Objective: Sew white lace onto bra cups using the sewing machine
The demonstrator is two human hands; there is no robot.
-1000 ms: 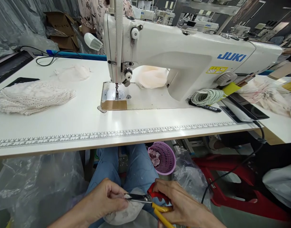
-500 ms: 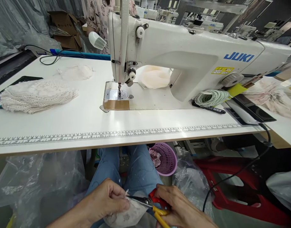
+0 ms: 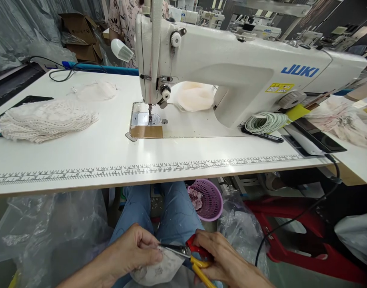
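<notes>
Low in the view, over my lap, my left hand [image 3: 132,252] is closed on a small white lace piece [image 3: 158,270]. My right hand [image 3: 222,258] grips scissors [image 3: 189,256] with red and yellow handles. The blades point left and touch the top edge of the lace piece, next to my left fingertips. Both hands sit below the front edge of the white sewing table [image 3: 96,152].
A white JUKI sewing machine [image 3: 231,68] stands on the table. A stack of white lace [image 3: 45,120] lies at the left, with more pale fabric [image 3: 194,96] behind the needle. A purple basket [image 3: 207,200], plastic bags [image 3: 51,232] and a red stool [image 3: 291,236] are under the table.
My hands stay in my lap with the scissors at the lace piece. The piece has turned a little in my left hand and the blades shifted slightly. The camera view drifted a little.
</notes>
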